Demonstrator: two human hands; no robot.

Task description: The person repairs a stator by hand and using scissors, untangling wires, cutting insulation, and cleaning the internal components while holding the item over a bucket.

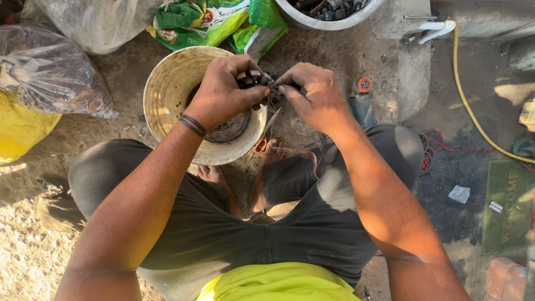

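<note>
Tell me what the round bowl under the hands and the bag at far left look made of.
The bowl looks like worn, matte cream plastic, though fine concentric ridges could mean woven material. The bag is thin clear plastic film: crinkled, glossy, see-through.

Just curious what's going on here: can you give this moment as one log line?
left hand: grips small dark part | right hand: pinches same part | below: pale bucket | scissors on ground
</note>
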